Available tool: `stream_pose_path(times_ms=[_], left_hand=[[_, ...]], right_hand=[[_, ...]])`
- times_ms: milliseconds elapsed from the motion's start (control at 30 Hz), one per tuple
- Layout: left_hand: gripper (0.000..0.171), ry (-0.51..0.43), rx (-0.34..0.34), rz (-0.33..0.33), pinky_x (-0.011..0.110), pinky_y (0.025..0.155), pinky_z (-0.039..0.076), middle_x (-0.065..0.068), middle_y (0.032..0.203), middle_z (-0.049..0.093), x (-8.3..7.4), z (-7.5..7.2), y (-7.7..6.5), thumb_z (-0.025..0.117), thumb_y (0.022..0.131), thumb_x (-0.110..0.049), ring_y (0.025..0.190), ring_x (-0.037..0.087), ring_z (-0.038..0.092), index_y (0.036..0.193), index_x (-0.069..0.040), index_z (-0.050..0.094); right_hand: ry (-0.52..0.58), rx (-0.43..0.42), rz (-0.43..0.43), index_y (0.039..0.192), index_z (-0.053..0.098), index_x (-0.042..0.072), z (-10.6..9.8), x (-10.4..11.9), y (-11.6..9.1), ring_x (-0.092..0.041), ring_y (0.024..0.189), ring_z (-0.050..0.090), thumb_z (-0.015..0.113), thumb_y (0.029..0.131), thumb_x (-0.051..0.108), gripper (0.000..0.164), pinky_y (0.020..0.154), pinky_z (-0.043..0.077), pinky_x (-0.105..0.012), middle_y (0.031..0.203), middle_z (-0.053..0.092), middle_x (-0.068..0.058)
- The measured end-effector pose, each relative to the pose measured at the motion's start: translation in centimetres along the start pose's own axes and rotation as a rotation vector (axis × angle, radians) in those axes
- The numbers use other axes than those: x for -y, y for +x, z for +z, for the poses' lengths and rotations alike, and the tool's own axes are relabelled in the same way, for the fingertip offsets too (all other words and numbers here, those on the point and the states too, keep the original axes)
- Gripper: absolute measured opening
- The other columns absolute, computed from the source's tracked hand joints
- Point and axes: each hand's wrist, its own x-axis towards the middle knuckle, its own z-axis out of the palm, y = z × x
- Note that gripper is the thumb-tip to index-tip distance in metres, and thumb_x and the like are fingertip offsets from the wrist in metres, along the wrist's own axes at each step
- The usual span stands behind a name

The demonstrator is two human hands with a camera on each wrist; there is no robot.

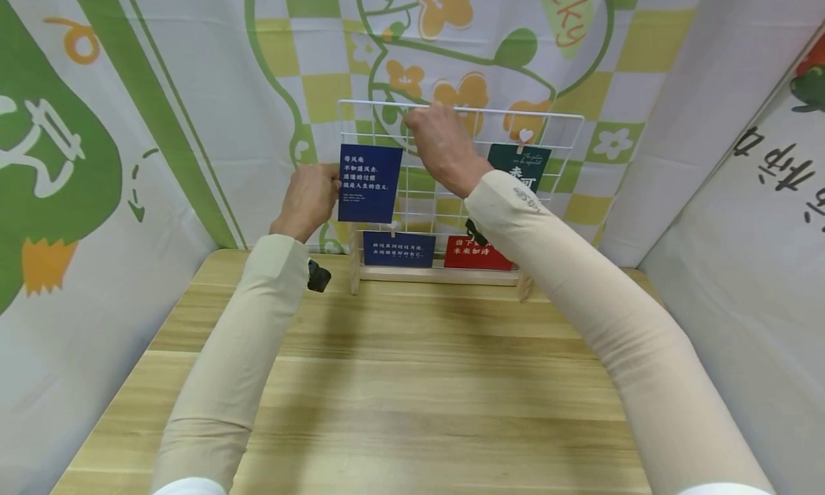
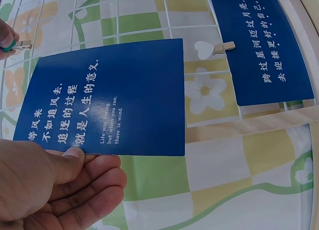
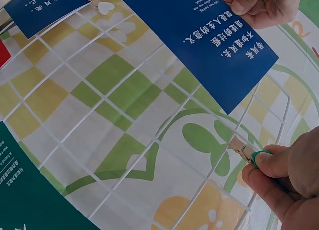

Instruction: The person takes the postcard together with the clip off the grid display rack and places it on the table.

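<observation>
My left hand [image 1: 308, 200] pinches a blue card [image 1: 369, 183] with white writing by its left edge, between thumb and fingers. The card stands upright in front of the left part of a white wire grid rack [image 1: 460, 111]. Near the rack's top, my right hand [image 1: 447, 147] pinches a small wooden clothespin [image 3: 242, 150] with a green piece at its finger end. The clothespin's tip points toward the card and is apart from it in the right wrist view. Behind the right wrist, a dark green card [image 1: 538, 158] hangs from a clip with a white heart [image 1: 525, 135].
Low on the rack are another blue card [image 1: 398, 250], clipped with a white-heart clothespin [image 2: 223, 47], and a red card [image 1: 473, 255]. Wooden feet [image 1: 354, 266] hold the rack on a wooden table [image 1: 412, 380]. Patterned cloth [image 1: 309, 51] hangs close behind it.
</observation>
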Motion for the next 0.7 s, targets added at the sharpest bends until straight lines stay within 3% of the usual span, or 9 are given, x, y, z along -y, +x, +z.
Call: stream_pose_path(times_ms=[433,700], left_hand=[[0.018,-0.015,-0.011,0.007,0.04,0.06,0.045,0.017,0.077,0.066,0.27,0.08,-0.23,0.052,0.093,-0.011,0.069,0.032,0.06,0.082,-0.002,0.063],[0.017,-0.027,-0.008,0.011,0.039,0.059,0.046,0.017,0.078,0.067,0.35,0.15,-0.34,0.052,0.092,-0.009,0.068,0.031,0.061,0.083,-0.002,0.064]], right_hand=[[-0.008,0.003,0.002,0.083,0.068,0.0,0.02,-0.06,-0.28,-0.019,0.063,0.051,0.033,0.076,-0.018,0.04,0.059,0.047,-0.03,0.075,0.067,-0.012],[-0.002,0.016,0.012,0.088,0.07,0.001,0.1,-0.55,-0.45,-0.026,0.079,0.066,0.033,0.072,-0.02,0.045,0.088,0.05,-0.038,0.087,0.071,-0.014]])
